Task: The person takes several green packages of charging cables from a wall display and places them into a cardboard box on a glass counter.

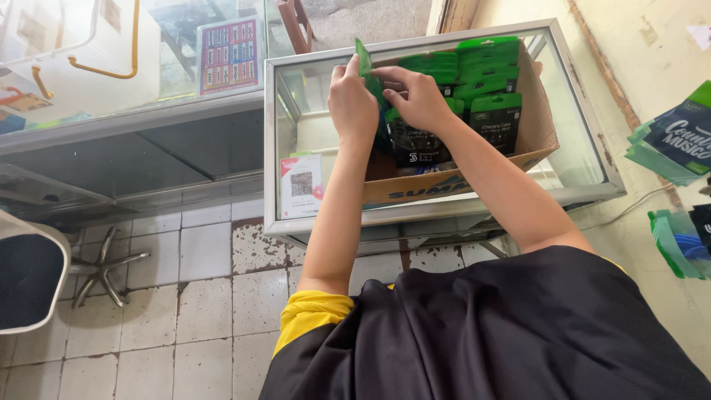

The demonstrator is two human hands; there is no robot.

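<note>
A brown cardboard box point(539, 126) sits on top of a small glass display case point(296, 192). It is filled with several flat retail packets with green tops and black fronts point(495, 118). My left hand point(352, 104) holds one green packet point(366, 68) upright by its edge at the box's left side. My right hand point(416, 96) reaches into the same spot, its fingers pinching among the packets just beside the left hand. Both forearms stretch up from my dark shirt with a yellow sleeve.
A longer glass counter point(133, 111) runs to the left, with a colourful card behind the glass. A chair point(29, 274) with a metal star base stands on the tiled floor at left. More green-and-black packets point(678, 141) hang on the right wall.
</note>
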